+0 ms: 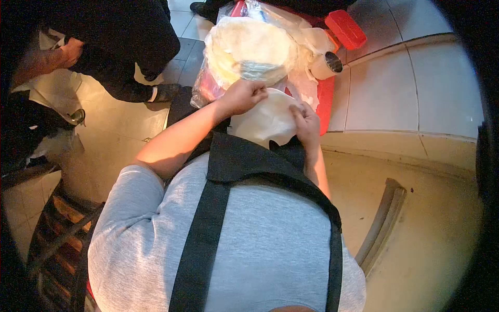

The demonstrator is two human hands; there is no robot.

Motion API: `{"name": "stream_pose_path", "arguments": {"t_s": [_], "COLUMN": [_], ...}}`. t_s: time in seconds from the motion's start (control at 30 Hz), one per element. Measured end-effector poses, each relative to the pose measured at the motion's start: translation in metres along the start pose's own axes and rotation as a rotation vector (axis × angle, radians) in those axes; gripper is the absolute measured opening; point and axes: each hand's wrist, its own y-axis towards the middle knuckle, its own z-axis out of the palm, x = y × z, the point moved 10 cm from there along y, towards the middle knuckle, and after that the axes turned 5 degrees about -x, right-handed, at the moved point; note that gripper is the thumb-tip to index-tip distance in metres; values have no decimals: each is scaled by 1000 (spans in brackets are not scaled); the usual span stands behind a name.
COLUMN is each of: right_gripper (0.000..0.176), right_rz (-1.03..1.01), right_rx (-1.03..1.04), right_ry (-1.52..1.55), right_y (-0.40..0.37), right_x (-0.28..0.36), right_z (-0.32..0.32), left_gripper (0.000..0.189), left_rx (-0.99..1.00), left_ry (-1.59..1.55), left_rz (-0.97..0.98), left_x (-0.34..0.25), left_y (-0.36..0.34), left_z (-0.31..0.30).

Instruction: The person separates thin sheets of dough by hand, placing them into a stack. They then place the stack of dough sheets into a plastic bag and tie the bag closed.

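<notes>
My left hand [244, 97] is closed, its fingers pinching the upper left edge of a thin white sheet [265, 119] that looks like dough. On the right, my right hand [306, 124] grips the same sheet's edge between thumb and fingers. The sheet hangs between both hands, close above my lap. Just beyond it lies a stack of pale round dough sheets [254, 44] on clear plastic wrapping [200, 96]. A translucent greenish patch [260, 71] covers the stack's near edge; I cannot make out what it is.
A red table [326, 106] supports the stack. A white cylindrical tub [325, 66] with a dark top and a red container [345, 29] stand at its right, beside a tiled wall [442, 83]. Another person's hand [71, 52] and dark-clothed leg [125, 47] are at upper left.
</notes>
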Motion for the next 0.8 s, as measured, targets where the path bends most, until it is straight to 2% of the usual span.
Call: {"name": "stream_pose_path", "arguments": {"t_s": [0.13,0.2,0.23,0.33,0.4,0.5,0.6,0.7,0.8], "right_gripper": [21,24,24,23,21,19,17,15,12], "right_rz": [-78,-73,-86,-116,-131,-73,31,-52,-4], "right_rx": [91,128,125,100,62,40,49,101,152], "right_ry": [-28,-90,-167,-364,-458,-48,-12,123,72], "right_y": [-4,-5,-4,-2,0,5,1,-1,-5], "right_x": [19,17,18,22,23,1,-10,1,-7], "right_z": [24,27,27,25,24,12,11,30,34], "left_gripper": [19,18,17,19,19,19,20,20,20], "left_rx": [73,-1,-40,17,-29,-55,-75,-47,-76], "left_ry": [9,-20,-35,58,22,25,7,5,-13], "left_rz": [-34,-41,-44,70,42,2,12,-16,-61], "left_x": [-3,-5,-5,-23,-20,-12,-6,-15,-4], "left_y": [4,4,4,3,2,3,4,1,4], "left_z": [15,13,11,17,13,-1,0,5,6]}}
